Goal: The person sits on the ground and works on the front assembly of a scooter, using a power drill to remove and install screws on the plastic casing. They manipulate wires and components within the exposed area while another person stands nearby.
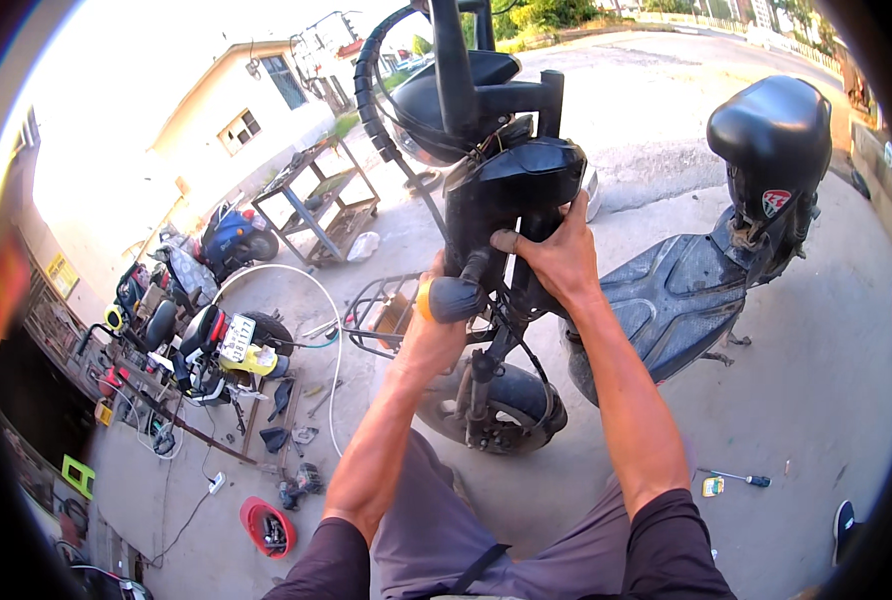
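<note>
In front of me stands the partly stripped front end of a scooter, with its front wheel [496, 408] below and black handlebar parts above. My right hand [564, 262] grips the black plastic cover [516, 185], thumb on its near face and fingers round its right edge. My left hand [432, 335] is closed beside the lower left of that cover. Against it shows a rounded dark grey and orange handle [454, 298], seemingly of a screwdriver; its far end is hidden. A spiral-wrapped cable [368, 95] hangs at the left.
On the right are the scooter's footboard [666, 290] and black seat [771, 125]. A screwdriver [751, 480] lies on the ground. Leftward are a red bowl of parts [267, 528], a white hose [338, 380], a metal rack [346, 265], a workbench [316, 200] and parked motorbikes [236, 345].
</note>
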The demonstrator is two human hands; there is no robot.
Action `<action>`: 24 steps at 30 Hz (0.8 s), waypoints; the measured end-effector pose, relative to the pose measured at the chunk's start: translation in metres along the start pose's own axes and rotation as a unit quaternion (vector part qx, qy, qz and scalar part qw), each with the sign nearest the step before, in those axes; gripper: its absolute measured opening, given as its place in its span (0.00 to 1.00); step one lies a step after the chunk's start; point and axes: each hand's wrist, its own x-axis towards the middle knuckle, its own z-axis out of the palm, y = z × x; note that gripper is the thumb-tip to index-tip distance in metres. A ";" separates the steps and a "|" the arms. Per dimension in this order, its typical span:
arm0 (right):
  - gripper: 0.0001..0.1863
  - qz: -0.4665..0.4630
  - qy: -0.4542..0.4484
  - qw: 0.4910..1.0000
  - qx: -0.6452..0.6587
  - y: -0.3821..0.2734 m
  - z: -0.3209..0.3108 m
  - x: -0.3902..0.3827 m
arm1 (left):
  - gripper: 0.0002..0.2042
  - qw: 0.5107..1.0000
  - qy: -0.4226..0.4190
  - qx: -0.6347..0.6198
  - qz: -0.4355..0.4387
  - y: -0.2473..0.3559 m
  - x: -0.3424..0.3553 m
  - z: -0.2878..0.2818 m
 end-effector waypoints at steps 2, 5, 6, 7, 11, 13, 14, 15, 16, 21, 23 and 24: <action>0.60 -0.001 -0.004 1.000 0.021 0.002 0.002 0.000 | 0.31 1.000 -0.005 0.008 0.002 0.003 -0.001 -0.002; 0.60 -0.026 -0.005 0.998 0.053 0.008 0.004 0.001 | 0.33 0.998 0.002 -0.026 -0.062 0.011 -0.007 0.005; 0.60 -0.029 -0.010 0.998 0.055 0.009 0.004 0.002 | 0.34 0.997 0.017 -0.034 -0.064 0.013 -0.007 0.008; 0.61 -0.033 -0.012 0.998 0.058 0.011 0.005 0.003 | 0.35 0.997 0.029 -0.043 -0.066 0.016 -0.008 0.011; 0.63 -0.030 -0.010 0.997 0.067 0.012 0.004 0.003 | 0.35 0.998 0.056 0.019 -0.004 0.026 -0.010 0.014; 0.63 -0.012 -0.018 0.996 0.085 0.010 0.000 0.003 | 0.36 0.998 0.065 0.007 -0.026 0.036 -0.015 0.016; 0.63 -0.010 -0.021 0.995 0.094 0.009 -0.002 0.003 | 0.36 0.996 0.079 0.015 -0.039 0.042 -0.019 0.017; 0.62 0.000 -0.031 0.994 0.106 0.009 -0.003 0.002 | 0.37 0.994 0.093 0.022 -0.054 0.049 -0.024 0.020; 0.61 0.001 -0.039 0.992 0.118 0.008 -0.005 0.002 | 0.37 0.992 0.111 0.031 -0.059 0.056 -0.028 0.022; 0.57 -0.054 -0.050 0.979 0.188 0.010 -0.006 0.003 | 0.39 0.986 0.137 0.084 -0.051 0.069 -0.037 0.029; 0.56 -0.063 -0.051 0.977 0.195 0.011 -0.005 0.003 | 0.40 0.986 0.132 0.099 -0.036 0.065 -0.037 0.028; 0.56 -0.057 -0.048 0.981 0.179 0.011 -0.005 0.003 | 0.40 0.985 0.137 0.102 -0.023 0.063 -0.036 0.028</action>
